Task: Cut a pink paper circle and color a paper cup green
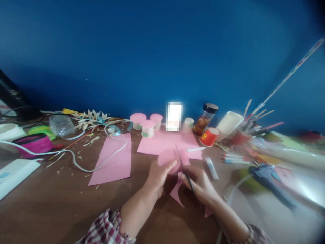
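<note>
My left hand [157,176] pinches a rounded piece of pink paper [168,157] just above the wooden table [63,200]. My right hand [199,183] is closed around a pair of scissors [184,167], whose blades point up into the pink piece. A pointed pink offcut [177,194] hangs below, between the two hands. Both wrists come out of checked sleeves.
Two flat pink sheets [113,159] lie behind the hands. Several pink-capped cups [147,128], a red cup [209,136], a jar [204,118] and a white cup [230,124] line the blue wall. A glue stick [212,168], markers [235,158] and a glue gun [269,178] lie right; white cord [76,161] and pink thread [35,144] left.
</note>
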`<state>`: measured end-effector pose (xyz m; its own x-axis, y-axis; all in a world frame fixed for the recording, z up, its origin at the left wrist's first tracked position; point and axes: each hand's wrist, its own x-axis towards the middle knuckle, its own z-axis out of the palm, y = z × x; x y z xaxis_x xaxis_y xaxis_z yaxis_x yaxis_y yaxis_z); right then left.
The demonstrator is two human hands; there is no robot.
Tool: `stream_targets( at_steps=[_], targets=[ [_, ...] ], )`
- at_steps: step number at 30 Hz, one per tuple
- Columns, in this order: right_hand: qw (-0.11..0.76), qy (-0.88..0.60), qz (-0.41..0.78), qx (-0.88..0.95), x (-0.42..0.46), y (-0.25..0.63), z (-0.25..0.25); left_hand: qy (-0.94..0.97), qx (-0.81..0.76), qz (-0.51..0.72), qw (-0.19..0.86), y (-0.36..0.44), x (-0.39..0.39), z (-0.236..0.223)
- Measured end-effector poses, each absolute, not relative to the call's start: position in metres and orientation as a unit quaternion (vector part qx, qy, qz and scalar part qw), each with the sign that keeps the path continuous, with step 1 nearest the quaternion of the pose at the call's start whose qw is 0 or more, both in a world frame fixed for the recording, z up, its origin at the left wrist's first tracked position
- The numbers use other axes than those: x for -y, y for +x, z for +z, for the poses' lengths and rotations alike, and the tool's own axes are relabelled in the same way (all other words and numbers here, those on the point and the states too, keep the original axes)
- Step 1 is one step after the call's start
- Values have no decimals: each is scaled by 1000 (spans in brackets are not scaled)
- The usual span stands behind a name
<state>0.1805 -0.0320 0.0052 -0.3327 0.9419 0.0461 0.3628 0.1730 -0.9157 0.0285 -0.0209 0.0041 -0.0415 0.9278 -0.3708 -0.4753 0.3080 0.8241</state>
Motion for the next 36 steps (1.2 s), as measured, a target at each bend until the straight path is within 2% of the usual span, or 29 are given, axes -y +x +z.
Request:
stream_targets(
  at_steps=[13, 36],
  targets=[
    [340, -462, 420, 703, 32, 180, 10, 286, -456, 538, 649, 23, 16, -15],
    [317, -474, 432, 699, 32, 184, 7, 287, -478, 517, 650, 20, 14, 5]
  ],
)
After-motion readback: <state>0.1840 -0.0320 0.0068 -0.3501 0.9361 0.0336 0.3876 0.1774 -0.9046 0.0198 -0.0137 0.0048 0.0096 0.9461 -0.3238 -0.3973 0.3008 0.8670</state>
